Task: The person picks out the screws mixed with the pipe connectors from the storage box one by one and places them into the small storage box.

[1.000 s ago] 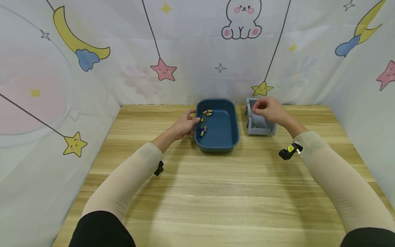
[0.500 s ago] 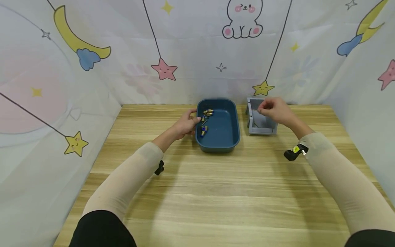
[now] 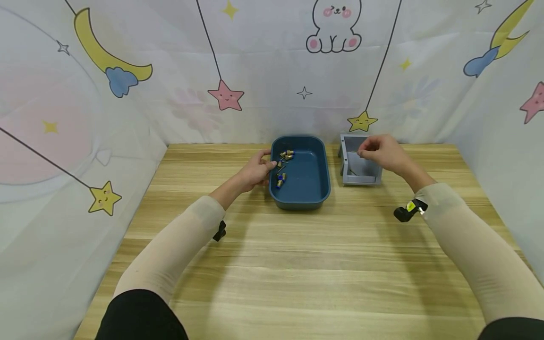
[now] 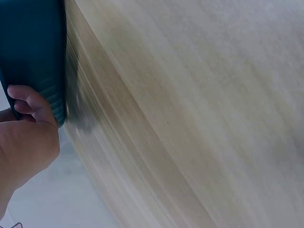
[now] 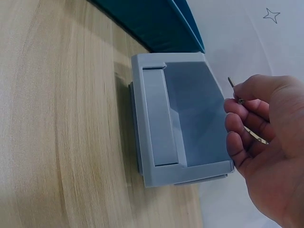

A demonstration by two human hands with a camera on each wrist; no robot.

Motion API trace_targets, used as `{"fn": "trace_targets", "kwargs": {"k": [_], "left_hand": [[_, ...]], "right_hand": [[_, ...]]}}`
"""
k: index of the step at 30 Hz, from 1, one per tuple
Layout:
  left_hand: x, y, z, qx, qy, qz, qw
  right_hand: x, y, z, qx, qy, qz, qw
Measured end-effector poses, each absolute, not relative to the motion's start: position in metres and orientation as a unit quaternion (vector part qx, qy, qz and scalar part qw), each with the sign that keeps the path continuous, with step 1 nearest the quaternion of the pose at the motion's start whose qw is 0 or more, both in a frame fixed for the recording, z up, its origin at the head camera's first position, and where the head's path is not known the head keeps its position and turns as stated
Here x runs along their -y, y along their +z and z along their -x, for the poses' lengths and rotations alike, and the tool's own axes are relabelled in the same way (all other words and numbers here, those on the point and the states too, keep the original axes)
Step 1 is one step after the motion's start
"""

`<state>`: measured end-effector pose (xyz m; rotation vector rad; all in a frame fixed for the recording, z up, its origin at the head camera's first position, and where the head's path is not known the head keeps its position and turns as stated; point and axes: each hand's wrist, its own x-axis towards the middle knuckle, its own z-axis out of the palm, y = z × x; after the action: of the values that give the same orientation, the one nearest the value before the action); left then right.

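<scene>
What the right hand holds is barely readable in the head view, where its own fingers cover it; the right wrist view shows a thin metal pin pinched between thumb and forefinger, its middle hidden by the fingertips. A second brass-coloured sliver shows among the curled lower fingers, most of it covered. The hand, and the pin with it, is over the far right part of the grey bin, covering that corner in the head view; a small dark piece lies inside the bin, too small to identify. The left hand grips the left wall of the blue tub — thumb over the rim, fingers outside, partly hidden behind the wall. In the left wrist view the tub is cut off and its inside cannot be seen. In the head view small brass and blue fittings lie inside, just beside the left thumb, too small to count surely. Tub and bin stand side by side on the surface, slightly apart.
</scene>
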<state>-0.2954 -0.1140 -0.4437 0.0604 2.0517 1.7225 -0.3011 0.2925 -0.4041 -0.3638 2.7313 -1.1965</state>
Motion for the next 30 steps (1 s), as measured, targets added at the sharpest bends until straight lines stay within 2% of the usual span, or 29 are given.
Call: {"fn": "trace_targets", "kwargs": {"k": [30], "left_hand": [[0.1143, -0.4437, 0.2946, -0.740, 0.632, -0.032, 0.229]], "right_hand": [[-0.2906, -0.4058, 0.3018, -0.906, -0.395, 0.133, 0.072]]}}
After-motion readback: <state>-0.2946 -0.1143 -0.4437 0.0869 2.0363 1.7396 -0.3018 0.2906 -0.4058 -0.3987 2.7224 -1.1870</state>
